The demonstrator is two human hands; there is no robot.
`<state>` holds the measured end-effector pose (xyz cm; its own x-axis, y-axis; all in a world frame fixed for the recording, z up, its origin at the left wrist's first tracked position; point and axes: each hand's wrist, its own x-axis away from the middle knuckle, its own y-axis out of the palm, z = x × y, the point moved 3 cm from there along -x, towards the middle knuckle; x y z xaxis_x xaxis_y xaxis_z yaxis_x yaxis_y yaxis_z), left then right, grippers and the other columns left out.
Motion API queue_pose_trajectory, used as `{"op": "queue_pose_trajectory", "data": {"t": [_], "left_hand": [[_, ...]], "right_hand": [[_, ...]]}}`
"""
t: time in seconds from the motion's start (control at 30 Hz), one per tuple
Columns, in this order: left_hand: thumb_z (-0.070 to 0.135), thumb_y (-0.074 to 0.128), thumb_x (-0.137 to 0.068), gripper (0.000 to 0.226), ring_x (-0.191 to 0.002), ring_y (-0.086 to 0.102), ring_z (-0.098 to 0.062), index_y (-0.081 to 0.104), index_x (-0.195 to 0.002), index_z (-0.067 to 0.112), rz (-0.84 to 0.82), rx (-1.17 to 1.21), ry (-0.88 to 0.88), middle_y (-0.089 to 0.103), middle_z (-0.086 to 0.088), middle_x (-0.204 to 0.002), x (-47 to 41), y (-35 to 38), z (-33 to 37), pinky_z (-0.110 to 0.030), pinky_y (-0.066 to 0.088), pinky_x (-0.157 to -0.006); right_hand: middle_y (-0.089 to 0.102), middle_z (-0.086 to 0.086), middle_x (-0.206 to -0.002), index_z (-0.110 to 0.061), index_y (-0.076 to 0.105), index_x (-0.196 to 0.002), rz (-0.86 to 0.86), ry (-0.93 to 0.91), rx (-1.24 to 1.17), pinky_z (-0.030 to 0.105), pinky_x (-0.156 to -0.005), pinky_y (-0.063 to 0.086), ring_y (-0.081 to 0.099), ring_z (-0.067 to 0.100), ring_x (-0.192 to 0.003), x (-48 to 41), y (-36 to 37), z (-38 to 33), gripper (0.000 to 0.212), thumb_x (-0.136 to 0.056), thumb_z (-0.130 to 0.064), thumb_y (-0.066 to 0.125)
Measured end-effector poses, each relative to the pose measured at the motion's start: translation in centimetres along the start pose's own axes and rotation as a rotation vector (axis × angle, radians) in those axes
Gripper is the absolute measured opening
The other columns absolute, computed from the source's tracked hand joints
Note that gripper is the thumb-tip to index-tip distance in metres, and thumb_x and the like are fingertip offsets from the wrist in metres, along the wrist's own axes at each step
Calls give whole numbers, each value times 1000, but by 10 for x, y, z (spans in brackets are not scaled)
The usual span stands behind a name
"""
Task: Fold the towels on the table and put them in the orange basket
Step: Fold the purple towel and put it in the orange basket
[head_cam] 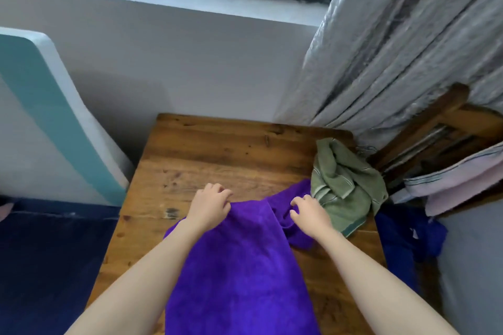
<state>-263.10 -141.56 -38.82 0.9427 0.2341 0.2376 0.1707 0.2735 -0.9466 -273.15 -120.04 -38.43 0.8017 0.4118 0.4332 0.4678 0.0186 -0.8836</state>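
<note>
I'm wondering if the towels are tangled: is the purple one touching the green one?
Touching. The head view shows a far corner of the purple towel lying against the crumpled green towel, with no bare table between them.

A purple towel (239, 266) lay spread lengthwise down the middle of the wooden table (204, 149), its plush surface mostly flat in the near part and running out of view at the bottom. Its far end was uneven: the left corner sat flat, while the right side was bunched into folds and stretched out to touch a second towel. That green towel (340, 185), with pale stripes near its borders, sat in a crumpled heap by the table's far right edge, unfolded.
</note>
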Motion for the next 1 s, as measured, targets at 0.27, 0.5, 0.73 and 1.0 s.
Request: {"op": "queue_pose_trajectory", "data": {"t": [0.27,0.5,0.73,1.0], "left_hand": [[40,33,-86,46,-96,62,-30,66,-107,17,-52,114,40,67,-5,-103,-35,58,10,-35,50,-75],[30,43,-74,27,-58,57,-17,69,-72,21,115,185,89,59,5,-63,21,79,39,-25,43,-48],[28,48,-75,18,-66,46,-15,64,-69,22,197,229,232,60,6,-72,85,100,94,-25,31,-55],[29,42,-75,28,-57,58,-20,67,-72,17,229,253,80,58,1,-62,49,83,102,-24,43,-42]], "right_hand": [[32,16,-141,-18,24,-144,-55,274,-113,38,-97,41,44,36,-124,-56,23,4,61,-92,-35,51],[54,13,-112,-9,64,-93,114,215,-236,33,-84,42,54,30,-103,-51,31,-4,20,-84,-1,48],[52,-8,-71,-27,52,-60,377,24,-786,8,-66,38,53,-7,-68,1,-14,5,45,-68,18,53],[57,12,-89,-10,63,-83,60,371,-515,24,-73,35,57,31,-90,60,58,109,14,-75,1,65]]}}
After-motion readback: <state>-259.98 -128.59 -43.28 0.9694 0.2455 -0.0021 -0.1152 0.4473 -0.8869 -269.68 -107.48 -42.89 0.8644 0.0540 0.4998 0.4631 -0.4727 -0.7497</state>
